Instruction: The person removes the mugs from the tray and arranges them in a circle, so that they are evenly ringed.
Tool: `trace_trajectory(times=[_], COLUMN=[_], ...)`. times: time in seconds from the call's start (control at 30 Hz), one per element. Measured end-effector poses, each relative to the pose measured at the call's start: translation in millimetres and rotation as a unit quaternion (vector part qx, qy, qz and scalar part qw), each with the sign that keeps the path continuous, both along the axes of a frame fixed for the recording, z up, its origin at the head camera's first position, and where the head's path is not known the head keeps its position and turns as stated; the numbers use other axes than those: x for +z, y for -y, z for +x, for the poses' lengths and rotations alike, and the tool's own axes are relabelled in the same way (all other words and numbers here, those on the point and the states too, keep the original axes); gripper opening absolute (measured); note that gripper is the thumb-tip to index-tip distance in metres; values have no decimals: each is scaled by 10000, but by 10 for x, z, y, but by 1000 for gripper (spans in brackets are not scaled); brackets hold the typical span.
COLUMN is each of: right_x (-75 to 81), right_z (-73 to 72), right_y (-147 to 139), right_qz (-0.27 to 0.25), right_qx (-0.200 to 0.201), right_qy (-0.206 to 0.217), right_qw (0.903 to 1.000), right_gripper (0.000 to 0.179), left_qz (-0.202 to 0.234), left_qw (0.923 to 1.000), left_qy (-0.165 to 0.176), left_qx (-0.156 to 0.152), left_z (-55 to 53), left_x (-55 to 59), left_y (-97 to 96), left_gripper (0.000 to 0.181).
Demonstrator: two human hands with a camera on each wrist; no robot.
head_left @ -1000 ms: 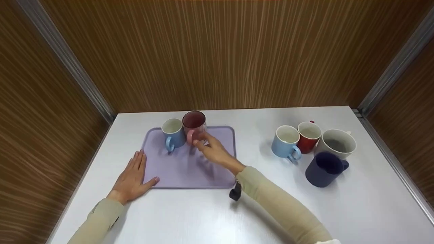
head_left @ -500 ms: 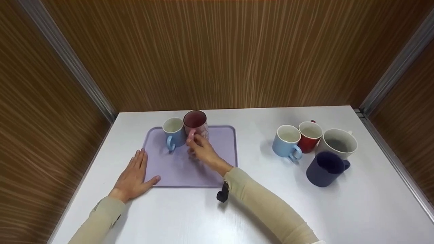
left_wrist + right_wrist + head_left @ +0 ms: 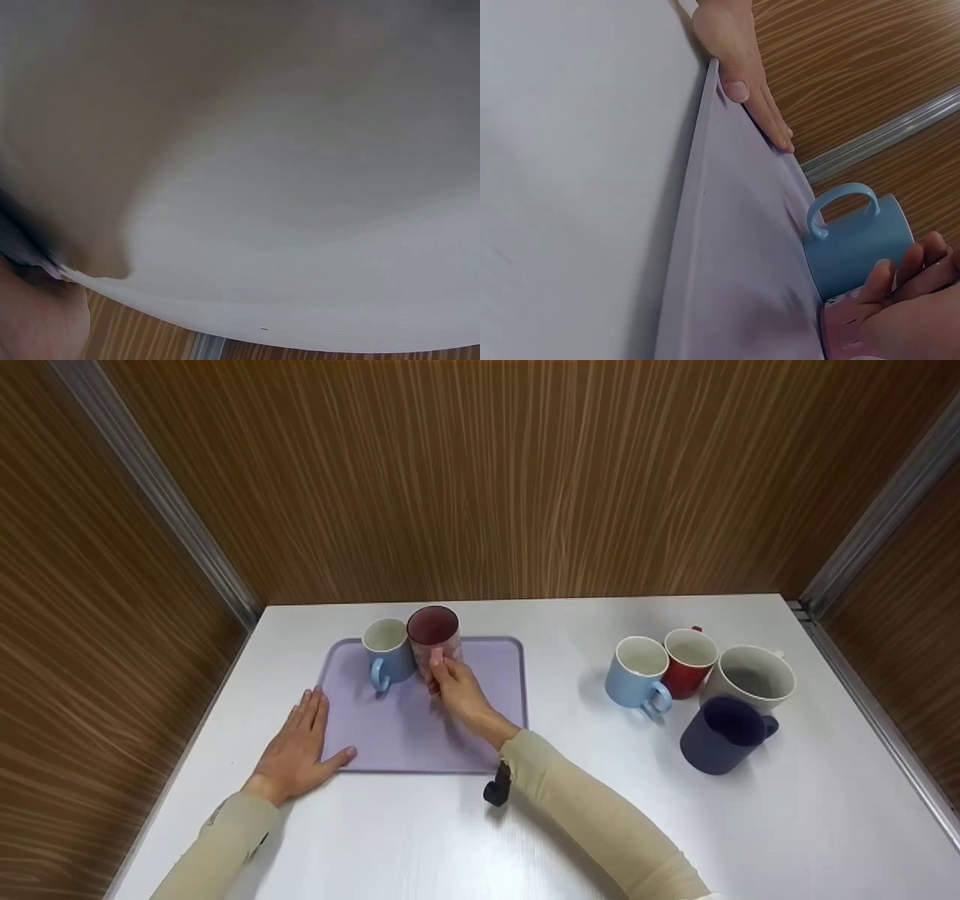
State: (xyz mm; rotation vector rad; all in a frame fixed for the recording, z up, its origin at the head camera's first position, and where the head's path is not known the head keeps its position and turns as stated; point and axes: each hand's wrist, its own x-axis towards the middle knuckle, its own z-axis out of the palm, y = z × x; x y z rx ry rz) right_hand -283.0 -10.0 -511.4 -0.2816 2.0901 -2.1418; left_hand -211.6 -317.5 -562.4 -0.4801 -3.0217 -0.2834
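Observation:
A pink mug (image 3: 433, 628) with a dark red inside stands near the back of the lavender tray (image 3: 390, 742). The fingers and thumb of my right hand (image 3: 466, 699) pinch its handle, which faces the front. Right beside it on the left is a light blue mug (image 3: 399, 666), its handle also toward the front; the right wrist view shows this blue mug (image 3: 855, 247) close to my fingers. My left hand (image 3: 291, 759) lies flat at the tray's front left corner, fingers straight along the left edge and thumb over the front rim.
On the white table (image 3: 390, 840) to the right stand another light blue mug (image 3: 630, 682), a red mug (image 3: 681, 679), a large white mug (image 3: 754, 675) and a dark blue mug (image 3: 709, 742), close together. Wood-grain panels (image 3: 495, 487) rise behind and at both sides.
My right hand and forearm have shifted left, and the fingers have closed round the pink mug's handle. That handle has swung slightly to the right. My left hand has stayed put.

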Motion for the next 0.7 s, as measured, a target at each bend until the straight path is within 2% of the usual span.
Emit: trace_trajectory(times=[0.27, 0.5, 0.7], right_x=[-4, 49, 167], right_z=[2, 60, 138], right_y=[-111, -427, -730], right_qz=[54, 292, 224], right_qx=[34, 321, 401], right_qy=[-27, -85, -173], right_qw=[10000, 9990, 9988], right_gripper=[50, 53, 48], left_qz=[-2, -9, -54], left_qw=[10000, 9999, 9999], left_qy=[40, 121, 150], left_qx=[28, 32, 14], left_z=[6, 16, 0], left_x=[-5, -12, 7], left_y=[-7, -11, 4], left_gripper=[109, 109, 109])
